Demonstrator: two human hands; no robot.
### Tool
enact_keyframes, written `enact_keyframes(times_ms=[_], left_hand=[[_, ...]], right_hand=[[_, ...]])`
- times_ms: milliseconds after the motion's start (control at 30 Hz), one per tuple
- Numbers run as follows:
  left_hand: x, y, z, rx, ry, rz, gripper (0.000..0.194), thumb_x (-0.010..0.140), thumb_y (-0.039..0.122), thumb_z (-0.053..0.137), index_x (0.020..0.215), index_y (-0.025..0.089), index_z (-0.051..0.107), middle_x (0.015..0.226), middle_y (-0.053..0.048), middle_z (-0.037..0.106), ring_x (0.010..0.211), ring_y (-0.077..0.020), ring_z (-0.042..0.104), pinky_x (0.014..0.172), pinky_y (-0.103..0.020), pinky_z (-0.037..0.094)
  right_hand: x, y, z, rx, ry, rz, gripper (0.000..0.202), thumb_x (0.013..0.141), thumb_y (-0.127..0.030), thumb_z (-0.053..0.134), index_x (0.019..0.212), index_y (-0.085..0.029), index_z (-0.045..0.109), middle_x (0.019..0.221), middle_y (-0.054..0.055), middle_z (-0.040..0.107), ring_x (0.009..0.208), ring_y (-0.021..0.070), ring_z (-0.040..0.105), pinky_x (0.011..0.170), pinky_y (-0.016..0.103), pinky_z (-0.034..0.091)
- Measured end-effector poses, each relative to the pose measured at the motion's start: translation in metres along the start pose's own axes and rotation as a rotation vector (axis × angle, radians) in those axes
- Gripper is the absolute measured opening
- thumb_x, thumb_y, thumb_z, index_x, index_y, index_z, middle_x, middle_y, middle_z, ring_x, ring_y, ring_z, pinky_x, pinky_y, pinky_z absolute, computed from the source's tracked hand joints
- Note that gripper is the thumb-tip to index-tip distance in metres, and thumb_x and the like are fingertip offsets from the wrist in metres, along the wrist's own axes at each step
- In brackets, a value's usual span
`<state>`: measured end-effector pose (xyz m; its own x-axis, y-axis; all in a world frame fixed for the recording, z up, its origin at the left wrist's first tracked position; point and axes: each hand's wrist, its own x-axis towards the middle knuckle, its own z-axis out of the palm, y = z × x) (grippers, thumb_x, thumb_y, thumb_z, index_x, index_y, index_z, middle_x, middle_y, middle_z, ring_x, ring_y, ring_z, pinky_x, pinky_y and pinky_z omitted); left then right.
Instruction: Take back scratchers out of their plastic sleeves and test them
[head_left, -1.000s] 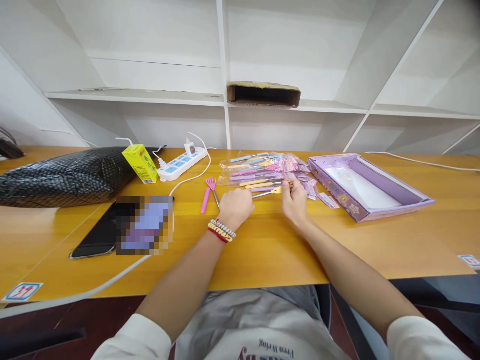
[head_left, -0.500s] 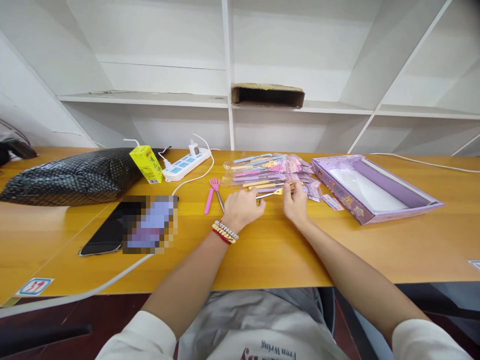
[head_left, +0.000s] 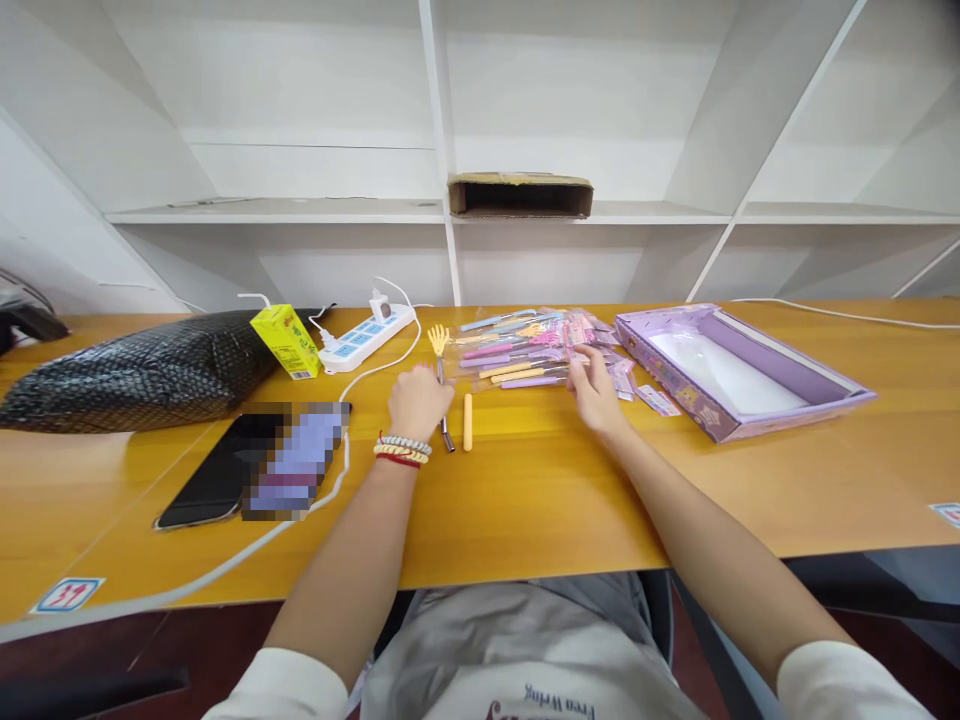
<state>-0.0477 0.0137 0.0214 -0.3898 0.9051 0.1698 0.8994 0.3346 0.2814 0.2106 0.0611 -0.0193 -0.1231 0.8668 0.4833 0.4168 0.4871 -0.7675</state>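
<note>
My left hand (head_left: 421, 402), with beaded bracelets at the wrist, has its fingers wrapped round the metal rod of a back scratcher with a yellow claw (head_left: 439, 340). The claw points away from me. Just right of it a loose yellow handle (head_left: 468, 422) lies on the table. My right hand (head_left: 592, 390) is at the right end of a pile of bagged back scratchers (head_left: 517, 350) in pink, purple, blue and yellow. Its fingers are bent over the pink card ends; whether they grip a bag is unclear.
A purple open box (head_left: 720, 420) lies right of the pile, a small card (head_left: 658, 400) beside it. On the left are a power strip (head_left: 367, 338), yellow drink carton (head_left: 286, 342), black wrapped parcel (head_left: 150, 370), phone (head_left: 221, 470) and white cable. Shelves stand behind.
My left hand has moved left with the yellow-clawed scratcher. A yellow handle now lies on the table. My right hand has let go of the scratcher and reached the pile. The pink scratcher is no longer visible.
</note>
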Motion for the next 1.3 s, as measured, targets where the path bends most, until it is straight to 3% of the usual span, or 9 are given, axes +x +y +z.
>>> enact_keyframes(times_ms=[67,233,500,667,767,900,1067,1300], left_hand=[[0.001,-0.002,0.001,0.017,-0.024,-0.036,0.037,0.076,0.039,0.048,0.096,0.012,0.064,0.095,-0.019,0.064,0.089,-0.0311,0.061,0.071,-0.039,0.045],[-0.003,0.005,0.011,0.06,-0.037,0.023,0.034,0.072,0.025,0.048,0.1,0.011,0.059,0.096,-0.021,0.063,0.091,-0.0316,0.061,0.071,-0.039,0.046],[-0.004,0.007,0.015,0.104,-0.065,0.028,0.04,0.076,0.043,0.045,0.1,0.014,0.059,0.097,-0.019,0.064,0.093,-0.0322,0.059,0.08,-0.045,0.043],[-0.002,0.003,0.013,0.171,0.075,-0.08,0.062,0.071,0.051,0.048,0.117,0.009,0.051,0.118,-0.025,0.051,0.112,-0.0385,0.045,0.087,-0.05,0.037],[0.003,-0.002,0.019,0.126,-0.063,-0.178,0.07,0.074,0.057,0.04,0.125,0.01,0.046,0.126,-0.025,0.044,0.116,-0.0417,0.038,0.087,-0.055,0.034],[0.011,-0.009,0.031,0.086,-0.149,-0.052,0.062,0.08,0.048,0.03,0.129,0.012,0.042,0.134,-0.023,0.039,0.123,-0.0388,0.034,0.095,-0.054,0.03],[0.025,-0.025,0.037,0.091,-0.23,0.137,0.063,0.081,0.04,0.032,0.137,0.01,0.033,0.145,-0.018,0.026,0.134,-0.0323,0.024,0.106,-0.044,0.024],[0.032,-0.037,0.035,0.085,-0.292,0.16,0.071,0.08,0.033,0.035,0.144,0.008,0.017,0.151,-0.015,0.012,0.138,-0.0287,0.015,0.111,-0.042,0.019]], right_hand=[[-0.003,-0.003,0.003,0.013,-0.061,-0.024,0.047,0.088,-0.05,0.033,0.122,-0.018,0.038,0.066,-0.002,0.047,0.062,0.0149,0.047,0.063,0.029,0.039],[-0.007,-0.008,0.006,-0.034,-0.222,-0.05,0.049,0.088,-0.05,0.036,0.125,-0.018,0.039,0.067,-0.001,0.048,0.063,0.0156,0.048,0.064,0.03,0.039],[-0.007,-0.011,0.004,-0.11,-0.319,-0.057,0.052,0.087,-0.05,0.037,0.126,-0.016,0.039,0.065,-0.003,0.049,0.061,0.0141,0.046,0.061,0.028,0.035],[-0.008,-0.012,0.003,-0.139,-0.385,-0.062,0.054,0.087,-0.052,0.037,0.127,-0.015,0.04,0.067,-0.002,0.052,0.062,0.0138,0.046,0.062,0.027,0.035],[-0.009,-0.011,0.003,-0.144,-0.401,-0.061,0.054,0.087,-0.053,0.036,0.126,-0.016,0.041,0.068,-0.001,0.053,0.062,0.0138,0.046,0.061,0.027,0.035],[-0.009,-0.01,0.003,-0.153,-0.421,-0.065,0.053,0.087,-0.052,0.036,0.127,-0.018,0.041,0.068,-0.001,0.052,0.063,0.0144,0.047,0.063,0.028,0.037],[-0.009,-0.009,0.003,-0.191,-0.459,-0.056,0.051,0.087,-0.053,0.036,0.124,-0.02,0.043,0.068,-0.001,0.052,0.063,0.015,0.048,0.063,0.029,0.037],[-0.01,-0.007,0.003,-0.214,-0.515,-0.061,0.049,0.087,-0.055,0.035,0.122,-0.022,0.044,0.067,-0.002,0.05,0.062,0.0144,0.047,0.06,0.028,0.036]])
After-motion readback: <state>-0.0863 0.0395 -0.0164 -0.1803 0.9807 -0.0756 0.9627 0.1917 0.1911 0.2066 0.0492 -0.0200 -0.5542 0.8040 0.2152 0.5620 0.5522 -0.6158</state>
